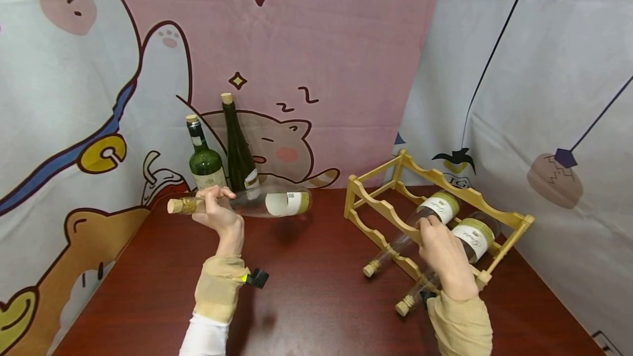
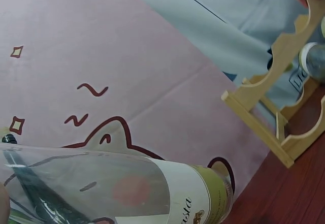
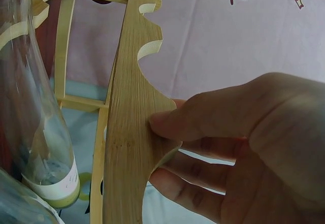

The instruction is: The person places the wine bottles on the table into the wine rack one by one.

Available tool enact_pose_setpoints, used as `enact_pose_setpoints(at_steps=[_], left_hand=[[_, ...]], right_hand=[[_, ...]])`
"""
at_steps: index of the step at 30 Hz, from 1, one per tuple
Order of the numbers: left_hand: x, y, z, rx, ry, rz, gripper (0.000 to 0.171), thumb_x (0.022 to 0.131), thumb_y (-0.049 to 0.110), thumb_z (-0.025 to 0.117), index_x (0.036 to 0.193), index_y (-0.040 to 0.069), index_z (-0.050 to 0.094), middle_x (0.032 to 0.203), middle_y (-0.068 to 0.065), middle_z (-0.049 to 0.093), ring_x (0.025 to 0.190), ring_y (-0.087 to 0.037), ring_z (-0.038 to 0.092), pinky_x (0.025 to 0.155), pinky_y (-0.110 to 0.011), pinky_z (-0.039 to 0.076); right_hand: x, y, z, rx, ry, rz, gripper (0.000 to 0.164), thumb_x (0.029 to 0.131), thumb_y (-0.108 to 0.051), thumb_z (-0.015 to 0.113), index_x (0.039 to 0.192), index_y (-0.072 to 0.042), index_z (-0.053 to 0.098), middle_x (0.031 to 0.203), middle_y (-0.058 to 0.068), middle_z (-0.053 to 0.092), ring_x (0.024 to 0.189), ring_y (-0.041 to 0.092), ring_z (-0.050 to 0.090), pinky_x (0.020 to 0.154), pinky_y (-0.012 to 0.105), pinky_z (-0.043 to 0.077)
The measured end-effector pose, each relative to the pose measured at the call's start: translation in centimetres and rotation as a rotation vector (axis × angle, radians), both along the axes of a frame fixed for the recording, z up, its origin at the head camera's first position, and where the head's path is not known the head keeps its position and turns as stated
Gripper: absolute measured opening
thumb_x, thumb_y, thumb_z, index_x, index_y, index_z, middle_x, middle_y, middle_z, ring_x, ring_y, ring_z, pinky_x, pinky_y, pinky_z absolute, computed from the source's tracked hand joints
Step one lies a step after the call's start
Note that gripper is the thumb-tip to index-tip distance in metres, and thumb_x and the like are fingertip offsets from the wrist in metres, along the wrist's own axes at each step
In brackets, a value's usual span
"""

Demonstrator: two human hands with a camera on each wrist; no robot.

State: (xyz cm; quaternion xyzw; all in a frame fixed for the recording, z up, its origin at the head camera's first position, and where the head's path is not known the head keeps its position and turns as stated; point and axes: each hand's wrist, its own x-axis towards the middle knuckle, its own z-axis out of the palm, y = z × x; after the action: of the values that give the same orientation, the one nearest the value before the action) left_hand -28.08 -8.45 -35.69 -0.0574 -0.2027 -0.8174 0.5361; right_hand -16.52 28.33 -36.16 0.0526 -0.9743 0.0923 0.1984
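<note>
A reddish-brown table (image 1: 306,295) spreads out before a person in pale sleeves; their right hand (image 1: 442,249) pinches the upper front rail (image 3: 124,132) of a wooden wine rack, thumb on one face, fingers bent behind; the hand covers part of the rack and of the bottle beneath.

Two clear corked bottles, a left one (image 1: 442,207) and a right one (image 1: 475,238), lie in the rack, necks towards the person and passing below that rail; their corks jut out in front.

The left hand (image 1: 220,210), fingers curled closed round its neck, holds another clear bottle (image 1: 289,204) level above the table, cork to the left, base towards the rack but well apart from it; this bottle crosses in front of two upright green ones, a shorter (image 1: 206,162) and a taller (image 1: 237,147); behind everything hangs a cartoon-printed cloth (image 1: 346,43), pink and pale.
</note>
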Motion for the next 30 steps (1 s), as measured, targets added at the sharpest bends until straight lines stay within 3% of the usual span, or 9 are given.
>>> enact_pose_setpoints(at_steps=[6,13,20,25,30], left_hand=[[1.1,-0.5,-0.3,0.085,-0.043,-0.042,0.03,0.077,-0.01,0.04,0.052,0.005,0.045,0.05,-0.001,0.042,0.035,-0.014,0.044,0.047,-0.026,0.04],[1.8,-1.0,-0.9,0.192,-0.127,-0.138,0.033,0.081,-0.007,0.039,0.051,0.005,0.044,0.048,-0.002,0.042,0.036,-0.015,0.046,0.052,-0.029,0.04],[2.4,-1.2,-1.4,0.238,-0.217,-0.245,0.035,0.084,-0.002,0.037,0.051,0.008,0.045,0.049,0.001,0.044,0.038,-0.014,0.045,0.057,-0.029,0.039],[2.8,-1.2,-1.6,0.291,-0.25,-0.329,0.035,0.086,-0.001,0.034,0.053,0.008,0.043,0.05,0.002,0.042,0.04,-0.014,0.043,0.058,-0.027,0.039],[3.0,-1.1,-1.9,0.341,-0.241,-0.403,0.034,0.086,0.001,0.036,0.054,0.009,0.042,0.051,0.002,0.041,0.041,-0.014,0.041,0.057,-0.025,0.038]], right_hand=[[-0.1,0.0,-0.1,0.008,0.018,0.005,0.02,0.067,0.011,0.063,0.085,0.005,0.057,0.079,0.017,0.055,0.066,0.032,0.058,0.053,0.043,0.044],[-0.1,-0.2,-0.1,0.02,0.053,0.006,0.014,0.069,0.01,0.061,0.079,0.004,0.054,0.076,0.016,0.053,0.063,0.033,0.057,0.05,0.043,0.042],[-0.3,-0.2,-0.5,0.018,0.077,0.013,0.012,0.071,0.007,0.063,0.081,0.005,0.056,0.077,0.017,0.053,0.063,0.034,0.057,0.052,0.045,0.044],[-0.8,-0.7,-0.9,0.017,0.173,0.049,0.013,0.07,0.006,0.065,0.082,0.006,0.059,0.078,0.018,0.056,0.067,0.038,0.056,0.057,0.048,0.046],[-1.4,-1.9,-1.2,0.017,0.322,0.141,0.03,0.067,0.003,0.073,0.095,0.007,0.062,0.091,0.021,0.059,0.08,0.041,0.056,0.066,0.05,0.048]])
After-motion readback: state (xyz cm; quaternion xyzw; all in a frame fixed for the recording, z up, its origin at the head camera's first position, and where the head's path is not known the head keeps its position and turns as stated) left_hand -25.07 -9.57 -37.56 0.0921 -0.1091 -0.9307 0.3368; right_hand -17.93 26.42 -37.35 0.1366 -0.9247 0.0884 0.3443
